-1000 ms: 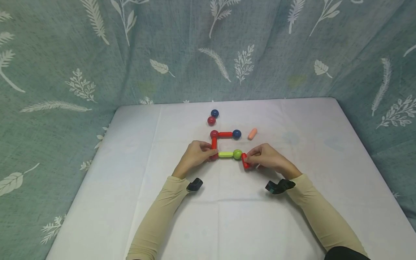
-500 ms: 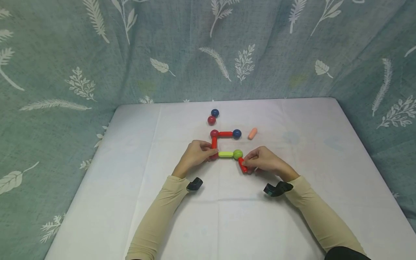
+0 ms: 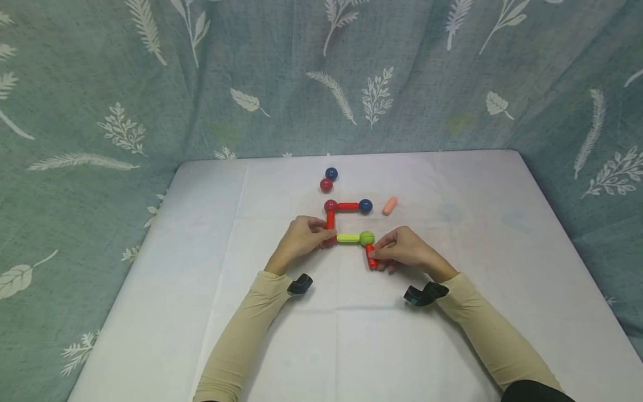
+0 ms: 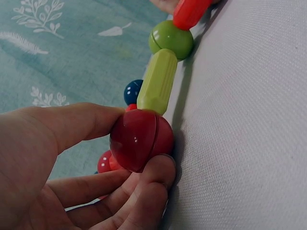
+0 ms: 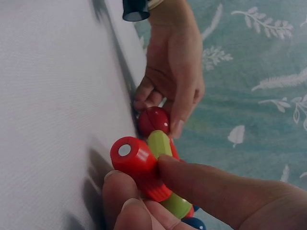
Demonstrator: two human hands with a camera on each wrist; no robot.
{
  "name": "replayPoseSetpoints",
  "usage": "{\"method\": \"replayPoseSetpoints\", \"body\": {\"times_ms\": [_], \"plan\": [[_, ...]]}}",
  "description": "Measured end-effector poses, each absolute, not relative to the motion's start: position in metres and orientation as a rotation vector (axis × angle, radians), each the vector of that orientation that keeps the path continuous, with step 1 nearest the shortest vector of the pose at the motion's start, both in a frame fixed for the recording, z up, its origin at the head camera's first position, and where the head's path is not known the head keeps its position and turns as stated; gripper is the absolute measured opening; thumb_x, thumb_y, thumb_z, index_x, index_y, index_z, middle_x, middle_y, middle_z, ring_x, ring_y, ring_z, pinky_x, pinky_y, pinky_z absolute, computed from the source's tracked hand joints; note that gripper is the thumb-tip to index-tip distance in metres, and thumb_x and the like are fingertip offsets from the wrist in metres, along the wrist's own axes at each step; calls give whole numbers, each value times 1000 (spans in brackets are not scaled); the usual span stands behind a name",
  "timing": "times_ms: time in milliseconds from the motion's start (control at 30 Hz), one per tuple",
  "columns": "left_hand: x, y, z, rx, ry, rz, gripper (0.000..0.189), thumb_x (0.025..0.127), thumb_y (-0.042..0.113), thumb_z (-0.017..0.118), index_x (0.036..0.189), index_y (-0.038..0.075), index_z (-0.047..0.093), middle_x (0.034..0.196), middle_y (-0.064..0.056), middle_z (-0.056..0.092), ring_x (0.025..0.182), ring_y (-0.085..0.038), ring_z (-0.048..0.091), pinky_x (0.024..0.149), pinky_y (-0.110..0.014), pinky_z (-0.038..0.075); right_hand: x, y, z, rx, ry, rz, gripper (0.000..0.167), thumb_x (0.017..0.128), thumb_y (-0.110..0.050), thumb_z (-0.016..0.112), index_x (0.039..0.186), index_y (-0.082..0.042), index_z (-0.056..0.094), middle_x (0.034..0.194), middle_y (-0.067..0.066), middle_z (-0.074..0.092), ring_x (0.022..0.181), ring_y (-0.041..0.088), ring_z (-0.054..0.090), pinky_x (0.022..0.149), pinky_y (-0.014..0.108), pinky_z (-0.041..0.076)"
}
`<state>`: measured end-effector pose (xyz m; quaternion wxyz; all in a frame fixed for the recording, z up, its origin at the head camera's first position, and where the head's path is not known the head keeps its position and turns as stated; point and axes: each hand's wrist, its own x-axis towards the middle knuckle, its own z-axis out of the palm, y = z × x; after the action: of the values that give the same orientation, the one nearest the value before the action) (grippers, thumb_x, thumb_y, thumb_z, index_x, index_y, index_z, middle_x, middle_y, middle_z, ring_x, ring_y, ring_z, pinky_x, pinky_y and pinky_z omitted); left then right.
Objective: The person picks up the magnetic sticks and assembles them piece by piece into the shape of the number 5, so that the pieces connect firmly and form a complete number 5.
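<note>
My left hand (image 3: 301, 240) pinches a dark red ball (image 4: 139, 139) between thumb and fingers, at the near-left corner of a joined figure of rods and balls. From it a lime-green rod (image 3: 348, 238) runs right to a green ball (image 3: 366, 238). My right hand (image 3: 409, 248) pinches a short red rod (image 5: 144, 167), its far end against the green ball and its near end, with a silvery disc, pointing toward me. Another red rod (image 3: 330, 219) joins the held ball to a second red ball (image 3: 330, 206), then a red rod (image 3: 348, 206) leads to a blue ball (image 3: 365, 206).
A loose peach-coloured rod (image 3: 389, 205) lies right of the figure. Behind it, a blue ball (image 3: 331, 173) and a red ball (image 3: 326, 185) sit together. The white-covered table (image 3: 432, 346) ends at a green leaf-patterned cloth (image 3: 281, 67).
My right hand has shifted left and slightly toward me, swinging the red rod's near end round below the green ball. My left hand has stayed on the dark red ball.
</note>
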<state>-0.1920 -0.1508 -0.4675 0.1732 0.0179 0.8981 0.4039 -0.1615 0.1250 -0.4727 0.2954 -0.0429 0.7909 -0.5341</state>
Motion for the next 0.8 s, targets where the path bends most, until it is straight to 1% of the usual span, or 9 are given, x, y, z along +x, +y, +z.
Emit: {"method": "replayPoseSetpoints", "body": {"times_ms": [400,800], "plan": [[-193,-151,-468,31,2538,1151,54,93,39,76,133,5,67,98,-6,77,75,-16,68,69,-24,50,-160,121,-473,-90,2105,-1455,33,88,-20,83,106,7,74,79,12,79,64,14,73,57,27,58],[-192,-151,-467,39,2539,1149,53,93,38,76,133,4,67,99,-7,78,74,-16,68,68,-24,51,-160,120,-478,-77,2110,-1473,33,87,-20,83,103,6,74,76,10,79,63,13,73,56,26,58]]}}
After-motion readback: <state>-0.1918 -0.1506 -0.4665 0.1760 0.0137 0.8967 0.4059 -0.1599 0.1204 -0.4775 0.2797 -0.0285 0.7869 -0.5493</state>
